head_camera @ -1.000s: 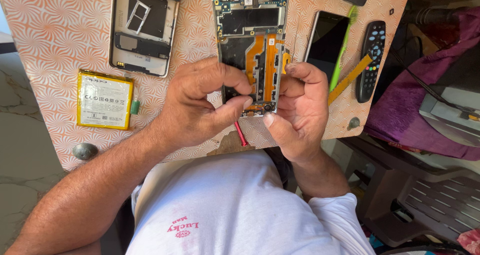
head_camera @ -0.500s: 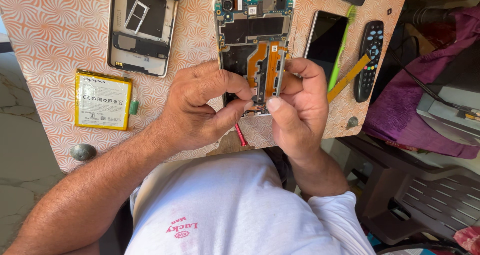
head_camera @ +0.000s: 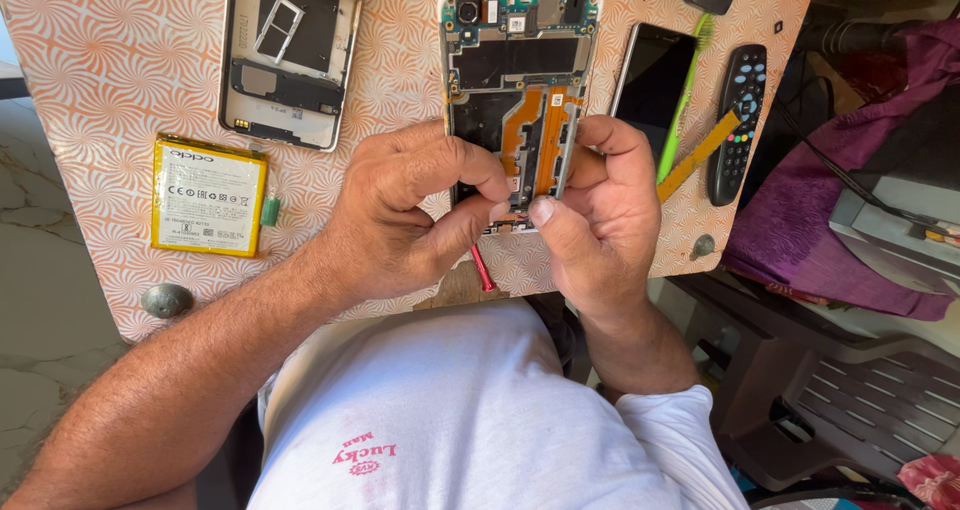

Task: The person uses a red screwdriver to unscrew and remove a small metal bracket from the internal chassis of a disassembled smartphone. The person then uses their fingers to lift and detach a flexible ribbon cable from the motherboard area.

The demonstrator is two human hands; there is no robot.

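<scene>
Head view: opened phone lies on the patterned table, its near end pinched by left hand and right hand. Around lie back cover, battery, second phone, remote.

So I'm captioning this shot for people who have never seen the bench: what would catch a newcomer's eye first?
First, the opened phone at the middle of the patterned table, its orange flex cables bare, with the left hand and right hand pinching at its lower end. Next, the yellow battery lying at the left, below the removed back frame. At the right lie a dark-screened phone and a black remote.
</scene>
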